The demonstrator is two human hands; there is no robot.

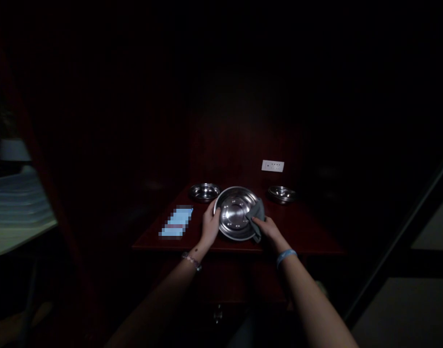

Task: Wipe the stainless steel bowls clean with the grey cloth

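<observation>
A shiny metal bowl [234, 212] is tilted so that its inside faces me, above the front part of a dark red desk [308, 237]. My left hand [209, 224] grips the bowl's left rim, thumb on the inner side. On the opposite side, my right hand [267, 229] is closed on a grey-green cloth [257, 216], which is folded over the bowl's right rim and lies against its inner wall. The fingers of the right hand behind the cloth are partly hidden.
Behind on the desk stand a round metal dish [204, 192] at left and stacked metal dishes [282, 194] at right. A blurred-out bright rectangle [177, 222] lies left of my hand. A white socket panel [272, 166] is on the back wall. Dark side panels flank the desk.
</observation>
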